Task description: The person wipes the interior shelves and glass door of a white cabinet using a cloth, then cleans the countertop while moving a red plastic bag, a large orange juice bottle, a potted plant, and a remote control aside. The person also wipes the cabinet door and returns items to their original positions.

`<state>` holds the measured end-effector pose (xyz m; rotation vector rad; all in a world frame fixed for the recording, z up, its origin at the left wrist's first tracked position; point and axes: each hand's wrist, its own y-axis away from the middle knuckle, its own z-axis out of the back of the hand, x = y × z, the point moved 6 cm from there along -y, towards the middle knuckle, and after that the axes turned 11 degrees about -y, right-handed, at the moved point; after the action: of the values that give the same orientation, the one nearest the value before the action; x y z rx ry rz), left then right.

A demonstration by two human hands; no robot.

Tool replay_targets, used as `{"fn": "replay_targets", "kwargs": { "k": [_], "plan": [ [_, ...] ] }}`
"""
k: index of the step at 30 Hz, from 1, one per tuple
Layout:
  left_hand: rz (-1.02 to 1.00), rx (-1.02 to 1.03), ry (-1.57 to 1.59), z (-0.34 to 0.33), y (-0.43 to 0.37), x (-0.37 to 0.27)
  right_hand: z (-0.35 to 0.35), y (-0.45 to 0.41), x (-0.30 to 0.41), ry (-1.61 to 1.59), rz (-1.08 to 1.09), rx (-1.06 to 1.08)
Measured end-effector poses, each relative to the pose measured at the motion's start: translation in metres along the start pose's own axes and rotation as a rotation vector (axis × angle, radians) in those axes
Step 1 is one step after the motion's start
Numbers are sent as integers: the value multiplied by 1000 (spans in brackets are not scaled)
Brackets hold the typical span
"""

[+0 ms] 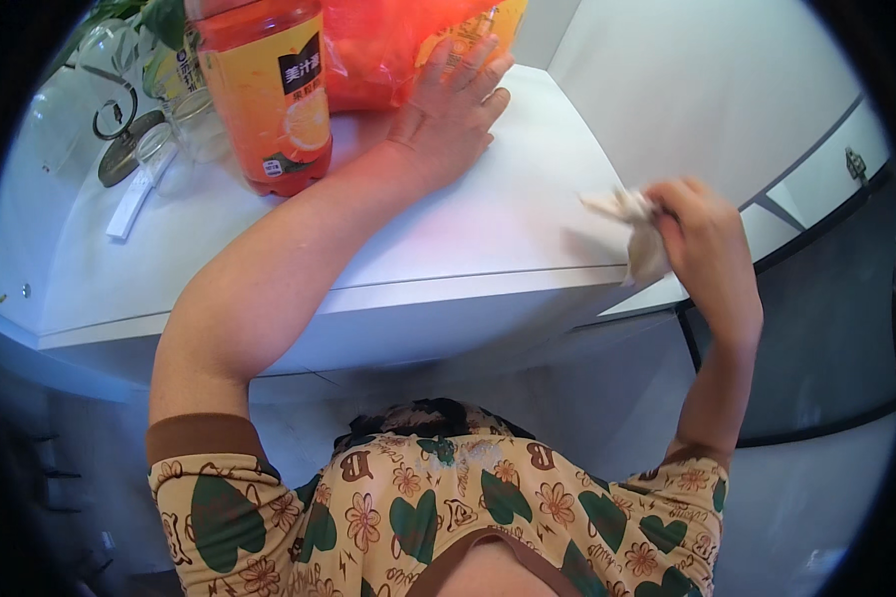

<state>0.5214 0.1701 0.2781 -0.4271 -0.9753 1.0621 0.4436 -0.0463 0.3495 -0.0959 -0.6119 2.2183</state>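
My right hand point(705, 239) grips a crumpled pale cloth point(646, 242) by the right front corner of a white cabinet top point(493, 216); one end of the cloth hangs down at the edge. The hand and cloth are slightly blurred. Farther back, my left hand point(452, 112) lies with fingers spread against a red translucent plastic bag point(373, 56) and a yellow-orange package point(467, 37) by it. Its palm side is hidden, so whether it grips anything does not show. A large bottle of orange drink point(269, 97) stands left of that hand, behind the forearm.
At the back left are clear glasses point(160, 153), a round dark metal base with a ring point(128, 149), a white strip point(131, 209) and green leaves point(166, 22). A white wall panel point(664, 82) borders the top on the right, with a dark glass panel point(829, 321) beyond.
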Motion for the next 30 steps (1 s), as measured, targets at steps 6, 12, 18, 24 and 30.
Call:
{"fn": "replay_targets", "kwargs": {
  "k": [6,12,18,24,30],
  "plan": [
    [6,22,29,1,-5,0,-99,-80,-16,265,236,239],
    [7,10,-12,3,-5,-1,-136,-192,-47,244,-5,387],
    [0,-14,-56,8,-9,-5,-187,-257,-112,-201,200,-82],
    [0,-3,18,20,-13,-9,-190,-265,-109,-459,210,-180],
    [4,39,34,18,-13,-9,-194,-269,-126,153,-33,-77]
  ]
}}
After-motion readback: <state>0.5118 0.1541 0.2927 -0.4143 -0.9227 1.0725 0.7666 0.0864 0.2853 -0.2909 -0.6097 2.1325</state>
